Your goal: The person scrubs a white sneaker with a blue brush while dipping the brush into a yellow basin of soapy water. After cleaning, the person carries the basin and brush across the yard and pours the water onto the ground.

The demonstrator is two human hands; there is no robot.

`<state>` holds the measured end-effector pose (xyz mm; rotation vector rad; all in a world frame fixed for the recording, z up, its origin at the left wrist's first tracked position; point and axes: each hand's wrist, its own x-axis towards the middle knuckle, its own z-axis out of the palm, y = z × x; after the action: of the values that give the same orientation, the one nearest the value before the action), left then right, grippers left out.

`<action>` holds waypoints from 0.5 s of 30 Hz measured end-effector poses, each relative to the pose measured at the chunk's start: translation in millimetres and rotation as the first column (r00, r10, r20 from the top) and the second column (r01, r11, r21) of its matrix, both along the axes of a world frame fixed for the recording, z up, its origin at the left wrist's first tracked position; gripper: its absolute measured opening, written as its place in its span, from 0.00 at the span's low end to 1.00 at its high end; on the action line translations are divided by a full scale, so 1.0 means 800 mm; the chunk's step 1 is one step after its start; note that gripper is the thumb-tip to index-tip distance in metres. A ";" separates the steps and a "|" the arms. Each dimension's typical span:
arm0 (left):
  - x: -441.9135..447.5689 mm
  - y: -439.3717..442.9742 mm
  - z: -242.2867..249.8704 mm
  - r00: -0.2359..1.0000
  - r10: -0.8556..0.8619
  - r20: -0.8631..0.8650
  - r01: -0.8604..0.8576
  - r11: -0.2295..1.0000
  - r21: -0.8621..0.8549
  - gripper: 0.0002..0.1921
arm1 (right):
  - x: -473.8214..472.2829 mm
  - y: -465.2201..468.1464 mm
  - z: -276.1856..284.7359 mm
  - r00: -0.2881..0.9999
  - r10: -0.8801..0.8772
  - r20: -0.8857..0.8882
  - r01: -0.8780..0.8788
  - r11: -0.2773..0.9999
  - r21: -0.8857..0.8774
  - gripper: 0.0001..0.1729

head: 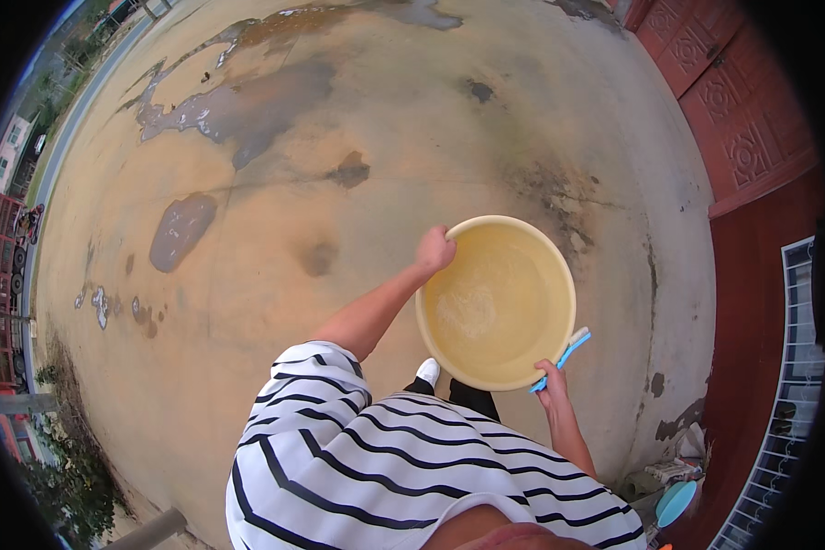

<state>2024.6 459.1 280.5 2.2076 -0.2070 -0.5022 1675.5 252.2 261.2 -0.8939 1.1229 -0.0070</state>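
Observation:
A large round yellow plastic basin (pixel 498 302) is held in front of my body, its inside showing, with a whitish patch on the bottom. My left hand (pixel 436 249) grips its upper-left rim, fingers curled over the edge. At the lower-right rim, my right hand (pixel 553 381) holds the basin together with a blue-handled scrubbing brush (pixel 565 359). The brush lies against the basin's outside, its pale bristles at the upper end. Whether any water is in the basin, I cannot tell.
Wet concrete ground (pixel 268 275) has puddles (pixel 182 230) at the left and top. A carved red door (pixel 742 117) and a barred window (pixel 770 426) line the right. A turquoise basin (pixel 676 503) is among clutter at lower right. My white shoe (pixel 428 370) shows below the basin.

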 end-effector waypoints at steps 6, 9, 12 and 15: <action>0.188 0.065 0.000 0.958 0.286 0.011 -0.286 0.956 0.070 0.16 | 0.280 -0.029 -0.005 0.973 0.210 0.094 -0.209 0.978 -0.016 0.22; 0.287 0.111 -0.005 0.899 0.437 0.013 -0.437 0.897 0.071 0.17 | 0.428 -0.035 -0.018 0.921 0.375 0.110 -0.378 0.926 0.008 0.23; 0.389 0.129 -0.002 0.855 0.517 0.035 -0.518 0.854 0.055 0.17 | 0.580 -0.056 -0.026 0.868 0.487 0.102 -0.492 0.870 0.028 0.22; 0.479 0.142 0.005 0.792 0.608 0.055 -0.610 0.789 0.072 0.17 | 0.704 -0.063 -0.022 0.822 0.560 0.105 -0.567 0.821 0.068 0.21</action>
<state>2408.0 572.9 284.7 2.2045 0.5207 -0.1128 2238.8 201.7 243.8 -1.1023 0.7389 0.4962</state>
